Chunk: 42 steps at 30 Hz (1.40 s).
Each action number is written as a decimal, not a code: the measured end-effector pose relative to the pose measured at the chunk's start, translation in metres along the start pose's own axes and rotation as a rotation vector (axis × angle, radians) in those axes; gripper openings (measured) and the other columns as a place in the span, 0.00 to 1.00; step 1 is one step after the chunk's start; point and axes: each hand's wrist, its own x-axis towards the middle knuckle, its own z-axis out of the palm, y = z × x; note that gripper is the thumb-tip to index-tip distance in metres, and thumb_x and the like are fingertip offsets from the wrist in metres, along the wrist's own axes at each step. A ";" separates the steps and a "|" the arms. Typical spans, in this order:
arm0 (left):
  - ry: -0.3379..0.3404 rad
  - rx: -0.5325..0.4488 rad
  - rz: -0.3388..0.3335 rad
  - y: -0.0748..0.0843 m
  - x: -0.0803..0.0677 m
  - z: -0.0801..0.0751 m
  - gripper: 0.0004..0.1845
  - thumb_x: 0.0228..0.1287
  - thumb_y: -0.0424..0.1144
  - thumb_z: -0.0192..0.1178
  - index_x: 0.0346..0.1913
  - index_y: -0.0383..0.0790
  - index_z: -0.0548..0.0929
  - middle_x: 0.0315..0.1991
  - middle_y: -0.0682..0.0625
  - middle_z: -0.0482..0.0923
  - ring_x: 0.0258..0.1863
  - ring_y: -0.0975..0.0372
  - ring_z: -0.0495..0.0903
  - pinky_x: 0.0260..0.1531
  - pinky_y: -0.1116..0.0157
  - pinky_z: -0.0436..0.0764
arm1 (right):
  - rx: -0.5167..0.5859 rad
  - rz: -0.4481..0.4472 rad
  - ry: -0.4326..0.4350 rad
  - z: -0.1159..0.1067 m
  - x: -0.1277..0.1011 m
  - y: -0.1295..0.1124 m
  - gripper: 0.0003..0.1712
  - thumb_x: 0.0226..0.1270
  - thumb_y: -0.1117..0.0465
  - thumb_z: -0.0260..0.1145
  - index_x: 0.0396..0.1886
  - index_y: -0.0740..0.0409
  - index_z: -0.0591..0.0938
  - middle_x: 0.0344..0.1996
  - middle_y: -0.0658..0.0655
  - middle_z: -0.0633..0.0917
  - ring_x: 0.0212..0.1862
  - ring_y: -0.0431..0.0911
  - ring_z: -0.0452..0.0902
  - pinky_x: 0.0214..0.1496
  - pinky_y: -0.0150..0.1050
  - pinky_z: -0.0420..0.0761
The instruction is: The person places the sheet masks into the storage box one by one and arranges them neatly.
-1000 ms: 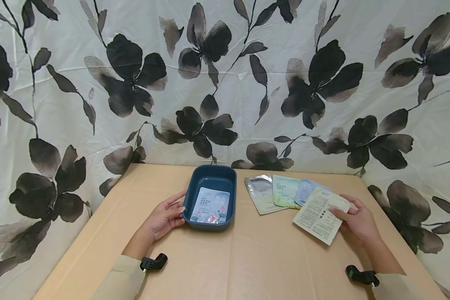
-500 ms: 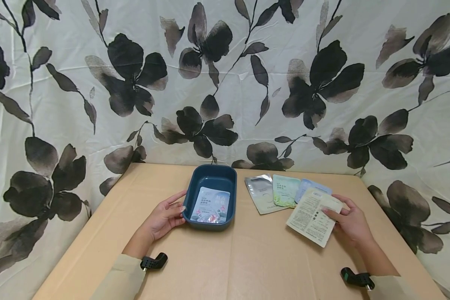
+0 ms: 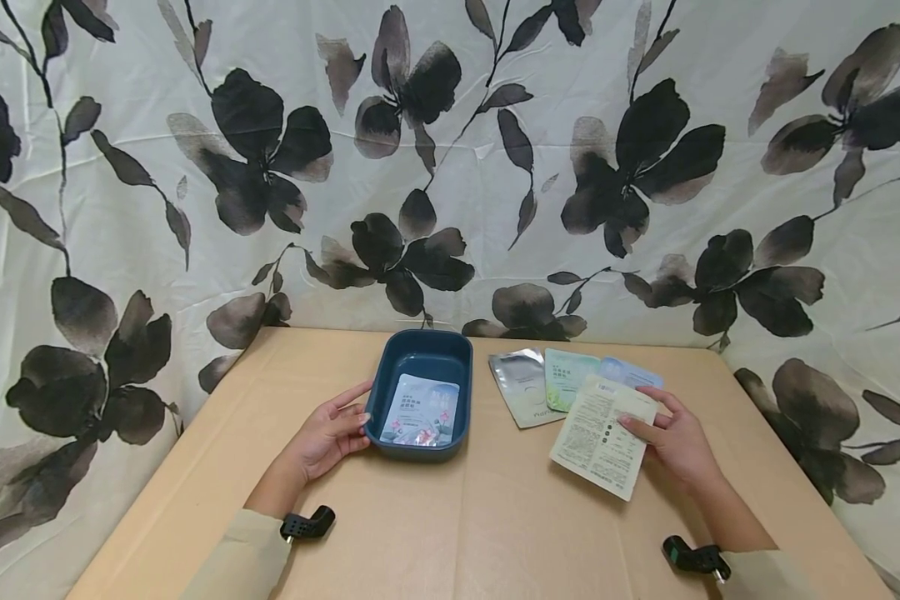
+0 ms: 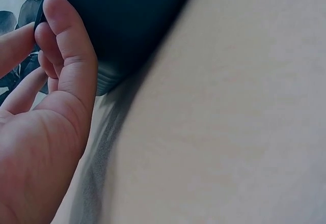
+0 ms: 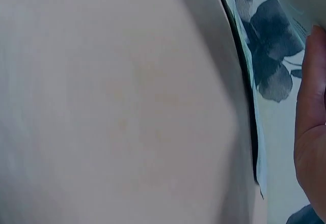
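Observation:
A dark blue plastic tub (image 3: 465, 408) stands mid-table with a pale blue flowered sachet (image 3: 420, 407) lying in it. My left hand (image 3: 328, 437) grips the tub's left rim, thumb on top; the left wrist view shows the fingers (image 4: 48, 43) on its outer side. Between thumb and fingers, my right hand (image 3: 678, 437) pinches a cream sachet (image 3: 600, 442) by its right edge, its printed text facing up. Behind it lie a silver sachet (image 3: 521, 387), a green one (image 3: 570, 371) and a light blue one (image 3: 633, 373), the last partly covered by the cream sachet.
The tan table (image 3: 495, 517) ends at a white curtain (image 3: 525, 275) with dark printed flowers, which hangs along the back and sides. Each wrist wears a small black camera; one such camera (image 3: 696, 557) sits by the right sleeve.
My right hand has carried the cream sachet leftward, towards the tub, and it now overlaps the green and light blue sachets differently. My left hand and the tub have stayed put.

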 end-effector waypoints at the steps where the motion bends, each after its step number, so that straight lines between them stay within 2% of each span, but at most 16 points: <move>1: 0.005 -0.001 -0.002 0.000 0.000 0.000 0.37 0.76 0.28 0.55 0.82 0.43 0.53 0.46 0.50 0.83 0.35 0.63 0.85 0.42 0.65 0.88 | 0.005 -0.002 -0.002 0.003 0.000 0.000 0.41 0.67 0.65 0.72 0.74 0.51 0.62 0.43 0.41 0.90 0.42 0.44 0.90 0.41 0.44 0.90; 11: 0.002 -0.003 -0.005 0.001 -0.002 -0.001 0.38 0.75 0.28 0.56 0.82 0.43 0.53 0.47 0.49 0.82 0.34 0.63 0.85 0.41 0.66 0.88 | -0.024 -0.023 -0.031 0.027 0.000 0.002 0.46 0.66 0.65 0.73 0.76 0.59 0.58 0.44 0.44 0.90 0.43 0.45 0.90 0.43 0.43 0.90; 27: 0.027 -0.009 -0.018 -0.001 0.000 -0.002 0.37 0.76 0.27 0.54 0.82 0.45 0.55 0.48 0.48 0.82 0.34 0.62 0.85 0.41 0.65 0.88 | 0.025 -0.041 -0.064 0.058 0.011 0.007 0.44 0.65 0.66 0.73 0.75 0.59 0.60 0.48 0.48 0.90 0.44 0.48 0.90 0.44 0.47 0.89; 34: 0.036 -0.004 -0.010 -0.001 0.003 0.002 0.37 0.75 0.29 0.56 0.82 0.45 0.55 0.49 0.47 0.82 0.35 0.62 0.86 0.42 0.64 0.88 | 0.044 -0.031 -0.124 0.068 0.022 0.002 0.44 0.65 0.65 0.73 0.75 0.58 0.61 0.53 0.51 0.89 0.46 0.50 0.90 0.46 0.49 0.89; 42: 0.017 0.004 0.016 -0.002 0.005 0.005 0.38 0.76 0.28 0.54 0.82 0.42 0.52 0.50 0.46 0.82 0.36 0.62 0.86 0.42 0.64 0.88 | 0.097 -0.023 -0.178 0.079 0.035 0.000 0.44 0.65 0.68 0.73 0.76 0.60 0.60 0.52 0.51 0.90 0.47 0.51 0.90 0.46 0.49 0.89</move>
